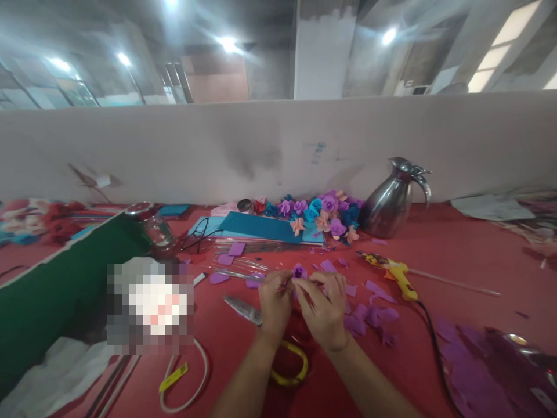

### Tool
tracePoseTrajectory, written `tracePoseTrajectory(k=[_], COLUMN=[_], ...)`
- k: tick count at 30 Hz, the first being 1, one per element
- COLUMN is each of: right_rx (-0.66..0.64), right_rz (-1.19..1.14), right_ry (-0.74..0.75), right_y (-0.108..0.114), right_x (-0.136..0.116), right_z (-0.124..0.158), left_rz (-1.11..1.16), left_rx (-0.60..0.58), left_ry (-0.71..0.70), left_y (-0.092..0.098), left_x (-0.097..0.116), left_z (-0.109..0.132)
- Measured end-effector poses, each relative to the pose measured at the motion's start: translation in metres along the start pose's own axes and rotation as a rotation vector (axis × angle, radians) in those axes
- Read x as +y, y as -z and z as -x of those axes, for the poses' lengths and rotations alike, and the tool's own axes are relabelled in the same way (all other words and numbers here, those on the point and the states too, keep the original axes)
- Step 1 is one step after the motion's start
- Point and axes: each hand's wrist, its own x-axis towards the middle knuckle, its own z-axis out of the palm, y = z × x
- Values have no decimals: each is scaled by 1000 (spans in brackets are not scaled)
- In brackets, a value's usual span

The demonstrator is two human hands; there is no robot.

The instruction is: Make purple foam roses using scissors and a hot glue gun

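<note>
Between my two hands is a small purple paper flower (299, 271), its dark centre facing up. My left hand (275, 299) is closed, its fingertips pinching the flower's left side. From the right, the thumb and fingers of my right hand (324, 302) pinch the flower at its lower edge. Beneath my wrists lie scissors with a yellow handle (290, 364), their blade (242, 309) pointing out to the left. Cut purple paper petals (378, 318) are scattered right of my right hand. More purple pieces (236, 249) lie beyond my left hand.
A yellow glue gun (398, 276) with a black cord lies to the right, near a steel jug (389, 200). Finished paper flowers (329, 203) and blue sheets (261, 226) are at the back. A green partition (78, 290), glass jar (157, 229) and white cable (208, 371) stand or lie left.
</note>
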Motion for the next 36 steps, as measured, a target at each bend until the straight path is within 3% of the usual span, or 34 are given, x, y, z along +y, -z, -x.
tracePoseTrajectory(k=[15,20,24,28,36], right_rx=[1,-2,2,-17,-41], right_rz=[42,-1,-25,-35,-59], right_ry=[80,76,-16,-53,-7], right_y=[3,3,0,-2,0], right_x=[-4,-4,0,1,1], right_z=[-4,-4,0,1,-1], left_rz=[42,212,414,517,508], left_rx=[-5,-22,-89,-130,-162], left_ry=[36,206,342,344,397], left_y=[0,-2,-5,-7,-6], left_x=[3,2,0,1,5], left_z=[1,0,-5,-6,-4])
